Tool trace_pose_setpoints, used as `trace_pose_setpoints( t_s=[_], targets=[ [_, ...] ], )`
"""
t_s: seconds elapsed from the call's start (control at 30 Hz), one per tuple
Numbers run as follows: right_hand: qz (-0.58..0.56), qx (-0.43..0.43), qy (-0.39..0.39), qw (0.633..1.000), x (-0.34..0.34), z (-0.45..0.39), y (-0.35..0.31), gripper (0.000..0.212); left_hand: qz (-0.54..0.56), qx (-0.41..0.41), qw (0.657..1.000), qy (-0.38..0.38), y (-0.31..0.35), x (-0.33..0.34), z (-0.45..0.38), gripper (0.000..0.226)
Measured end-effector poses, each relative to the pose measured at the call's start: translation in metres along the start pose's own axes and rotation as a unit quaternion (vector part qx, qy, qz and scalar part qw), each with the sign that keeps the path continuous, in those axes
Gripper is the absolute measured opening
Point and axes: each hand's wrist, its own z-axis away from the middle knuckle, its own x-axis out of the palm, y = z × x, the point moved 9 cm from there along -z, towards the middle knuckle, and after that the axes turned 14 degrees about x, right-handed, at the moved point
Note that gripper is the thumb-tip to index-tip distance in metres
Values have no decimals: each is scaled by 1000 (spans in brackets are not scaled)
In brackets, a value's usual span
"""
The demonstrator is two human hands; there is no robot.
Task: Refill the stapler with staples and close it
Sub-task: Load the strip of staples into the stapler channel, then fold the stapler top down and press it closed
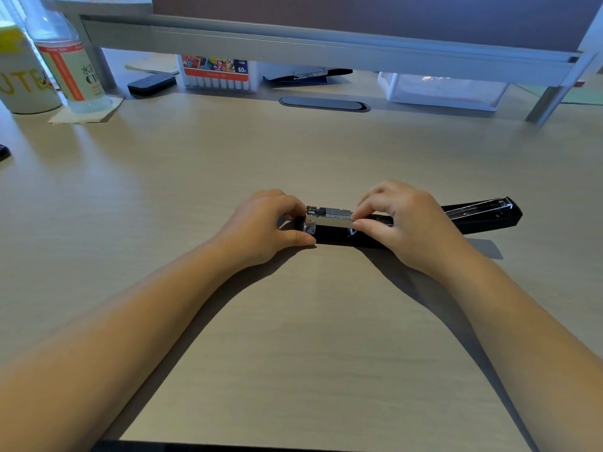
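The stapler [336, 228] lies opened flat on the table [293, 321], its lid [483, 212] extending beyond the right hand [401, 226]. The left hand [264, 226] clamps the stapler's front end. The right hand's fingertips [357, 220] pinch the staples [339, 213] in the metal channel.

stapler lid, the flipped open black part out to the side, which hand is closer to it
Right. The right hand sits on the stapler body just beside the opened lid, which extends past it. The left hand holds the opposite, metal end of the stapler.
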Motion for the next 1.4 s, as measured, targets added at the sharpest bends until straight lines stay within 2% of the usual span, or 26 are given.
trace_pose_setpoints(
  t_s=[0.33, 0.47, 0.67, 0.83, 0.9, 0.97, 1.03, 1.17, 1.3, 1.4],
  targets=[
    [-11, -24, -22, 999, 14, -3, -11, 21, -7, 0, 1000, 3, 2, -1, 0, 35],
    [4, -23, 18, 1000, 4, -2, -7, 25, -14, -3, 1000, -2, 0, -1, -2, 33],
    [150, 73, 93, 982, -18, -1, 27, 49, -12, -41, 999, 18, -18, -12, 1, 28],
    [179, 164, 144, 959, -33, 0, 57, 57, -14, -50, 998, 21, -20, -15, 2, 29],
    [117, 182, 148, 965, -34, 1, 67, 56, -7, -51, 998, 26, -20, -16, 2, 30],
    [-35, 184, 155, 970, -38, 3, 72, 55, -1, -56, 998, 29, -20, -17, 3, 30],
    [-148, 181, 171, 957, -44, 5, 78, 57, 0, -63, 998, 33, -22, -16, 3, 30],
    [-255, 178, 232, 922, -59, 8, 85, 59, 3, -68, 997, 36, -26, -14, 1, 29],
    [-395, 175, 202, 879, -51, -1, 83, 63, 3, -66, 997, 32, -26, -12, -1, 30],
    [-458, 177, 161, 856, -40, -11, 78, 45, 4, -61, 998, 31, -24, -12, -3, 32]
  ],
)
